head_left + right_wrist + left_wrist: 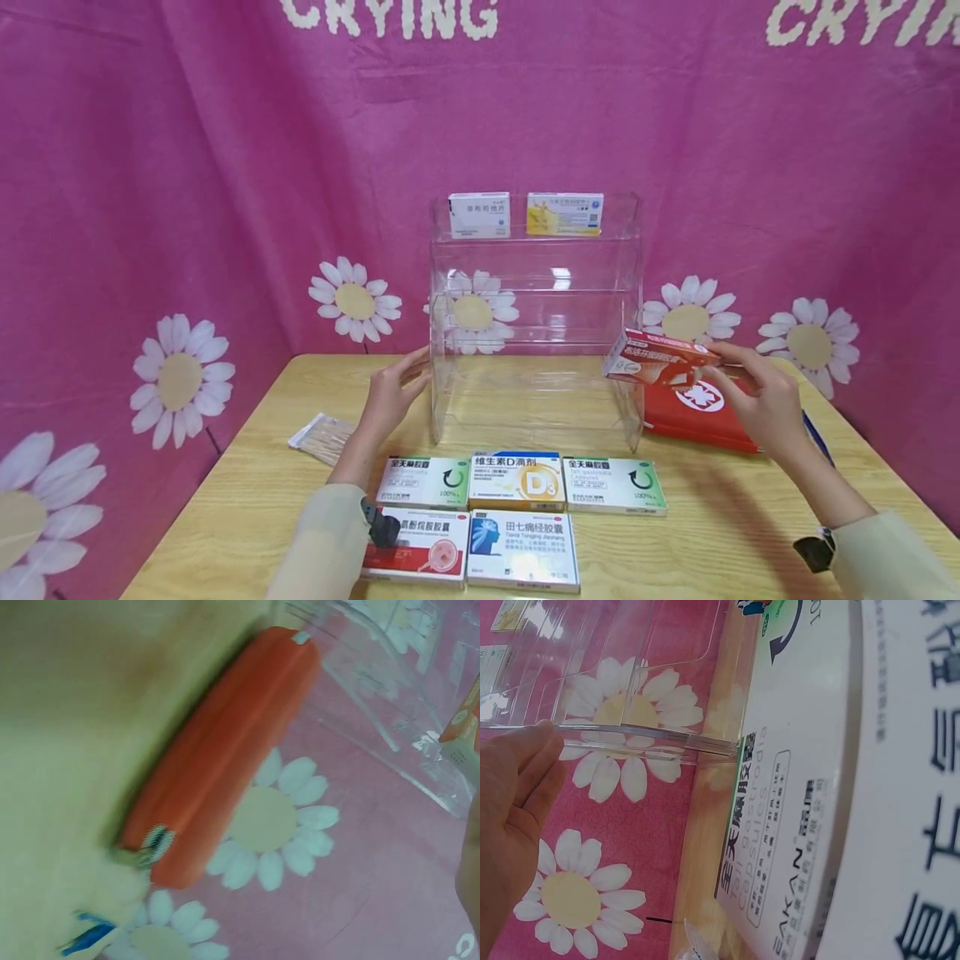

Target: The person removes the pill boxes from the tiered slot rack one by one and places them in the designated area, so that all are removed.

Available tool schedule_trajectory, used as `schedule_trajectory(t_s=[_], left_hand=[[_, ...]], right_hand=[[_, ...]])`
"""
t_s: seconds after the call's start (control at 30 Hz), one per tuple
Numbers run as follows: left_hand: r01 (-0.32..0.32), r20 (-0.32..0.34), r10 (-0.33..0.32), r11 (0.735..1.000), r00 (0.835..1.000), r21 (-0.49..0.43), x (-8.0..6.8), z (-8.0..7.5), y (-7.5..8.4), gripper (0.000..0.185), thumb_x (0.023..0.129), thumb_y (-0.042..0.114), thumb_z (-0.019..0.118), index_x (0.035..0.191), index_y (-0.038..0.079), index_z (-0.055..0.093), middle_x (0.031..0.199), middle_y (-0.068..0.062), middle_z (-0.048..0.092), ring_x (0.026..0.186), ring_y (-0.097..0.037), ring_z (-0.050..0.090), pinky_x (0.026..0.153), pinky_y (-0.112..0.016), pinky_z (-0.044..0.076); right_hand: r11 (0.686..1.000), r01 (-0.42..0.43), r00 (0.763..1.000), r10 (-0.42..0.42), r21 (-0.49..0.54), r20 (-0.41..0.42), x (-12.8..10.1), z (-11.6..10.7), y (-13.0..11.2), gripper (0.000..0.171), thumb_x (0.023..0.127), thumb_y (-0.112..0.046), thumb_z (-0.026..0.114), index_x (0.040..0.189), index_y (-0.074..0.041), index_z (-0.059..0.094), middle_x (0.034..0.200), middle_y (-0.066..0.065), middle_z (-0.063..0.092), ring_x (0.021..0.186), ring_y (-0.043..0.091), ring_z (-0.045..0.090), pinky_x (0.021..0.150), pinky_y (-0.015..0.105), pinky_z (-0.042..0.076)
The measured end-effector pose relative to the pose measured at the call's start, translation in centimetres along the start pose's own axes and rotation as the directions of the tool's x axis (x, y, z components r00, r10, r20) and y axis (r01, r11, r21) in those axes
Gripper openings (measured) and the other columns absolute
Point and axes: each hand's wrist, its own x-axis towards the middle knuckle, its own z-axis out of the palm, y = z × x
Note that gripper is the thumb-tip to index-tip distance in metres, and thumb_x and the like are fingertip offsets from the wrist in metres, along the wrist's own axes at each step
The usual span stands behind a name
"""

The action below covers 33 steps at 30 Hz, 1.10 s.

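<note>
A clear, stepped acrylic display rack [536,417] stands upright at the back of the table. My left hand [392,398] is at the rack's left side; the left wrist view shows its fingers [544,761] fairly straight against the clear side panel. In the air by the rack's right side, my right hand [761,400] pinches a red-orange medicine box [652,358] by its right end, slightly tilted. A white medicine box [480,217] and a yellow-and-white medicine box [564,215] sit on the top tier. Only a small part of the right hand shows in the right wrist view.
Several medicine boxes lie in two rows before the rack, among them a vitamin D box [517,483] and a blue-and-white box [522,550]. A cotton swab packet [322,437] lies left. The red zip pouch [697,421] sits right, near a blue object [817,437].
</note>
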Motion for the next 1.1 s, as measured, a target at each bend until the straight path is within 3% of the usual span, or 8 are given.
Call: schedule_trajectory(t_s=[0.4, 0.67, 1.1], left_hand=[[-0.001, -0.002, 0.001, 1.000, 1.000, -0.007, -0.2, -0.1, 0.2, 0.044, 0.088, -0.002, 0.067, 0.132, 0.000, 0.059, 0.123, -0.020, 0.068, 0.111, -0.034, 0.068, 0.098, -0.039, 0.057], [0.004, 0.009, -0.004, 1.000, 1.000, 0.005, -0.2, -0.1, 0.2, 0.045, 0.089, 0.000, 0.067, 0.133, 0.001, 0.058, 0.124, -0.020, 0.067, 0.112, -0.035, 0.067, 0.098, -0.040, 0.057], [0.008, 0.006, -0.008, 1.000, 1.000, -0.003, -0.2, 0.0, 0.3, 0.045, 0.089, 0.000, 0.067, 0.133, 0.000, 0.058, 0.123, -0.020, 0.068, 0.112, -0.035, 0.067, 0.098, -0.039, 0.057]], right_hand=[[0.996, -0.039, 0.994, 0.046, -0.081, 0.096, -4.5, -2.9, 1.4, 0.048, 0.065, 0.021, 0.075, 0.110, 0.002, 0.069, 0.103, -0.041, 0.056, 0.088, -0.026, 0.055, 0.068, -0.006, 0.046], [0.995, -0.076, 0.986, 0.084, -0.059, 0.146, -7.0, -4.4, 2.2, 0.042, 0.069, 0.020, 0.074, 0.106, 0.002, 0.070, 0.094, -0.034, 0.060, 0.084, -0.022, 0.056, 0.073, -0.005, 0.048], [0.979, -0.173, 0.918, 0.200, -0.106, 0.343, -8.8, -6.4, 4.0, 0.031, 0.080, 0.004, 0.074, 0.109, -0.005, 0.069, 0.093, -0.032, 0.064, 0.074, -0.014, 0.062, 0.062, 0.000, 0.049]])
